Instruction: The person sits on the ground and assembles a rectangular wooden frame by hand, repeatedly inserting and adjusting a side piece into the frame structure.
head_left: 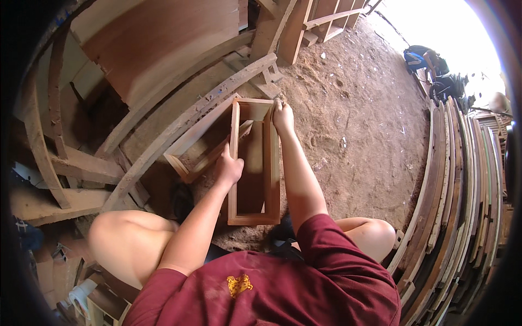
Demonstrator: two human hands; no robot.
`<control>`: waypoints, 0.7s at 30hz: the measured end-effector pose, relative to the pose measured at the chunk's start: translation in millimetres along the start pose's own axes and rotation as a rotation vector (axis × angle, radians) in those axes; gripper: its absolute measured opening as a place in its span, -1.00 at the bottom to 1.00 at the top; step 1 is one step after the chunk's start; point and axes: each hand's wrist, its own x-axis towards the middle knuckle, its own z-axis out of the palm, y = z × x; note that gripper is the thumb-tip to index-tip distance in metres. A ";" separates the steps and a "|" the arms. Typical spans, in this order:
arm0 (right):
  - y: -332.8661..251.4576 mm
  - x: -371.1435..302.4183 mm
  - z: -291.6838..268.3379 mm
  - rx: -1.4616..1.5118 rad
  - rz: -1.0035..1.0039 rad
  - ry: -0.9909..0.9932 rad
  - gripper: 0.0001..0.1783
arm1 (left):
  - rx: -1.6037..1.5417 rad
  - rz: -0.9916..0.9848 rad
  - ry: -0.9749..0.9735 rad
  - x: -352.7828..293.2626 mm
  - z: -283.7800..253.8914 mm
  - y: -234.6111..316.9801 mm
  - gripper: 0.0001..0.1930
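Observation:
An open rectangular wooden frame [232, 187], deep like a bottomless drawer, stands between my knees with its long sides running away from me. My left hand [228, 167] is closed around its left long side, near the middle. At the far right corner, my right hand [283, 116] is closed over the frame's edge. Its fingertips are partly hidden, and I cannot make out whether something small is under them. A second wooden frame [179, 165] of similar make lies tilted on the ground, just left of the first and partly behind it.
Curved-looking wooden beams [196, 106] and a large plywood panel [163, 43] fill the left. Long boards [451, 206] are stacked along the right. Dusty ground [353, 125] stretches ahead, with a wooden shelf-like frame [321, 27] at the far end. A person [429, 60] bends beside a motorbike [448, 89] far right.

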 end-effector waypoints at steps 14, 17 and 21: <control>-23.0 2.1 -5.7 -0.073 0.056 -0.065 -0.53 | -0.045 0.028 0.035 4.9 6.6 -9.3 -0.28; -25.2 8.9 -4.3 -0.095 0.046 -0.064 -0.53 | -0.014 -0.005 -0.008 4.6 0.4 -3.4 -0.26; -14.6 -35.2 -2.5 -0.023 -0.019 -0.098 -0.50 | 0.035 -0.126 -0.028 -3.8 -13.4 5.8 -0.25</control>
